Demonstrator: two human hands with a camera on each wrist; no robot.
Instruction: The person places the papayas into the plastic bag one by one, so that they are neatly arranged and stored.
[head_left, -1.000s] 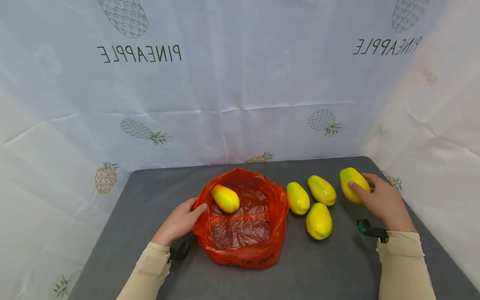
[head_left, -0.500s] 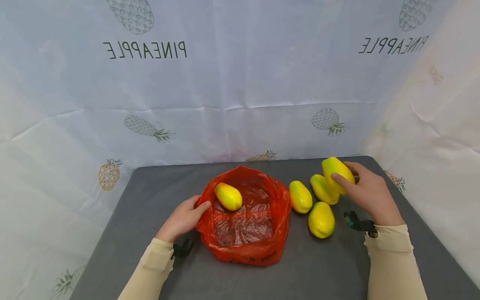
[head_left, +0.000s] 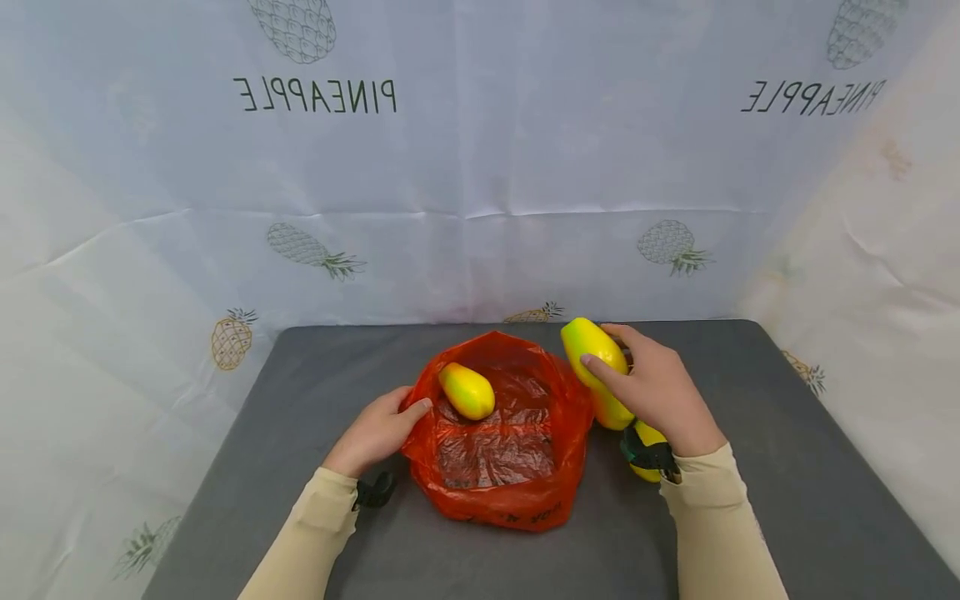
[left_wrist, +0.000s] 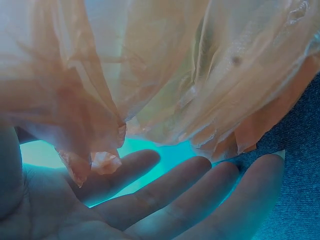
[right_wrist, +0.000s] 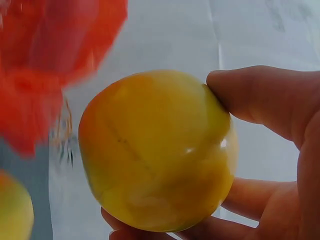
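Observation:
A red plastic bag (head_left: 510, 504) stands with its mouth spread wide, and one yellow papaya (head_left: 467, 392) lies inside at the left. At the bag's left rim my left hand (head_left: 378, 429) pinches the plastic, thumb inside; the left wrist view shows the other fingers (left_wrist: 175, 185) extended beneath the bag film (left_wrist: 165, 65). My right hand (head_left: 660, 387) grips a second papaya (head_left: 588, 346) between thumb and fingers, raised beside the bag's right rim. In the right wrist view this papaya (right_wrist: 155, 150) fills the middle, the bag (right_wrist: 55, 40) at upper left.
Below the right hand, a papaya (head_left: 611, 414) sits against the bag's right side and another papaya (head_left: 649, 435) is partly covered by the wrist strap (head_left: 647, 454). The grey table (head_left: 810, 500) backs onto a white pineapple-print cloth (head_left: 480, 150).
My right hand has carried its papaya leftward, from the table's right side over the other papayas to the bag's right rim. The left hand keeps its hold on the bag.

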